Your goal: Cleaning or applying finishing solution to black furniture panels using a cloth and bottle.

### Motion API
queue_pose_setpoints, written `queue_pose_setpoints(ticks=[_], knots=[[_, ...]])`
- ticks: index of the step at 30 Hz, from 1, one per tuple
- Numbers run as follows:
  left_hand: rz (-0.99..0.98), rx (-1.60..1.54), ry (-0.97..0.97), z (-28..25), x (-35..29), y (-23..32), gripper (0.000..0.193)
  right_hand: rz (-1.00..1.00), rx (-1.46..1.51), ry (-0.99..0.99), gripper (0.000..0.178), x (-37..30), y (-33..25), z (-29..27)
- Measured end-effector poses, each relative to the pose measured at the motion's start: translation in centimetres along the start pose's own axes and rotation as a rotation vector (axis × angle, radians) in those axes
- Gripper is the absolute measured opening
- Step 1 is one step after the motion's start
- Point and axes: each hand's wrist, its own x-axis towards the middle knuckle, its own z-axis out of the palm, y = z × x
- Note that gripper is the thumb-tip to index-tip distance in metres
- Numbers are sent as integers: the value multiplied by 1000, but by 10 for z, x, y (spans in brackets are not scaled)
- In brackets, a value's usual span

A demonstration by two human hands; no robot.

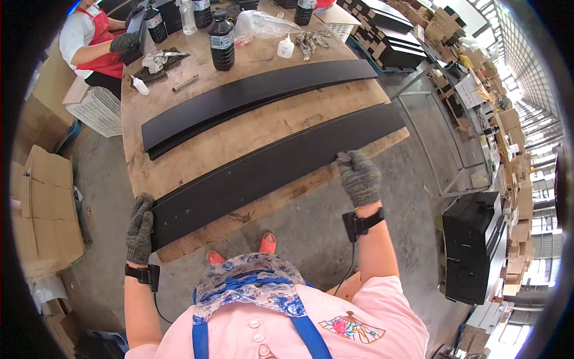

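A long black board (269, 173) lies slantwise along the near edge of the wooden worktable (134, 161). My left hand (140, 230), in a grey knit glove, is closed against the board's left end, steadying that short edge. My right hand (360, 179), gloved the same way, is at the board's near long edge, right of the middle. Its fingers are curled together with their tips at the edge; whatever they may hold is too small to make out. Farther back, more black boards (257, 96) lie stacked, roughly parallel to the near one.
Behind the stack stand a dark bottle (222, 45), a small white squeeze bottle (286, 48), a plastic bag (263, 25) and rags (312, 43). Across the far left corner a co-worker in a red apron (107, 36) handles a dark board. Cardboard boxes (51, 209) stand left, black panels (472, 248) right.
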Motion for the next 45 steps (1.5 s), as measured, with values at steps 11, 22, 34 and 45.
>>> queue_pose_setpoints(ticks=[11, 22, 34, 45], knots=[[210, -2, -294, -18, 28, -4, 35, -156, 340, -137, 9, -133, -252, 91], [356, -112, -322, -34, 39, -24, 36, -25, 14, -143, 10, -130, -258, 97], [288, -51, -310, -33, 35, -18, 36, -116, 287, -294, 16, -191, -389, 138], [371, -108, -312, -25, 40, -30, 36, -168, 343, -132, 11, -196, -387, 146]])
